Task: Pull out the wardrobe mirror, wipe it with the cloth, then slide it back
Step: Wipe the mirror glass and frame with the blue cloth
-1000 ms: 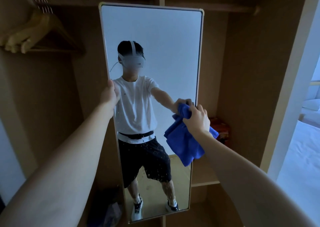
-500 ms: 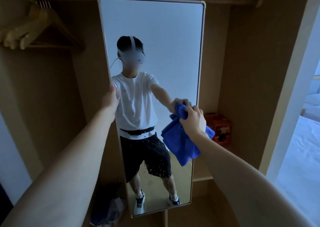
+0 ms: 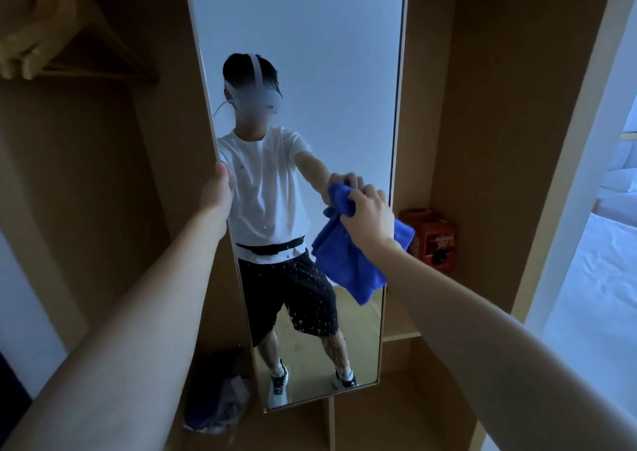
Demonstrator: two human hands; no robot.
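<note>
Left hand (image 3: 217, 192) clamps the mirror (image 3: 296, 71) frame at nine o'clock; right hand (image 3: 368, 218) bunches the soft cloth (image 3: 348, 264) at four. Tall, fragile glass, best steadied by its edge.

Mirror (image 3: 296, 71) upright mid-wardrobe, left hand (image 3: 218, 192) on its left edge, right hand (image 3: 367, 216) holding cloth (image 3: 344, 264) against its right side, hangers (image 3: 51, 36) upper left, box (image 3: 432, 240) on shelf (image 3: 401, 337) behind right, bundle (image 3: 217, 402) (perhaps a bag) lower left.

Dim wooden wardrobe (image 3: 489, 112) with hangers (image 3: 65, 36) up left; white bed (image 3: 599, 278) at right.
</note>
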